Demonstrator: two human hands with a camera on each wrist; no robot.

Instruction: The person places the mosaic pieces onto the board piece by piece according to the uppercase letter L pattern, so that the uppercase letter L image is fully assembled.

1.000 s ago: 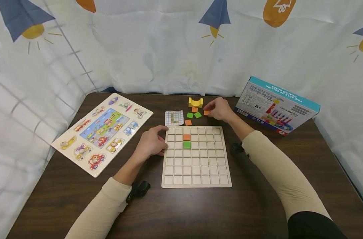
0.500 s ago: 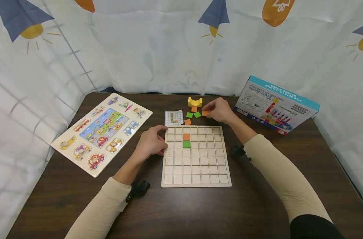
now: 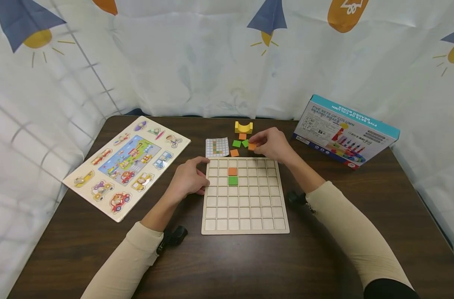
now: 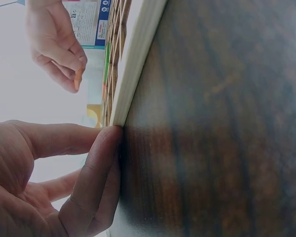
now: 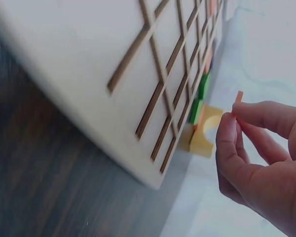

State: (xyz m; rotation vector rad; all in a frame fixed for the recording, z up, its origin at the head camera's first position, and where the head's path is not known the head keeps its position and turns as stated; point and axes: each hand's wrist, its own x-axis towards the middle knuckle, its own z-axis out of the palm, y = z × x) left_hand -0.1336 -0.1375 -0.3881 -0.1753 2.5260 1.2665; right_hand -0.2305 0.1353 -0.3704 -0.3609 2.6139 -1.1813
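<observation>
My right hand (image 3: 273, 145) pinches an orange square tile (image 5: 239, 97) between thumb and fingertips, beyond the top edge of the wooden grid board (image 3: 244, 212). At the board's left edge, near the top corner, my left hand (image 3: 189, 177) rests its fingertips against the rim. An orange tile (image 3: 232, 171) sits in a cell of the board's second row, with a green tile (image 3: 232, 180) directly below it. Loose beyond the board lie another green tile (image 3: 236, 143), a partly overlapped green one, and two orange ones. A gridded pattern card (image 3: 217, 147) lies left of them.
A yellow arched block (image 3: 243, 127) stands behind the loose tiles. The picture puzzle board (image 3: 127, 166) lies to the left. A blue and white toy box (image 3: 346, 131) stands at the back right, and a printed white curtain (image 3: 197, 62) hangs behind the dark table (image 3: 245, 265).
My right hand has moved left and towards me with the orange tile, from beside the box to just beyond the board's top edge. The left hand has stayed at the board's edge.
</observation>
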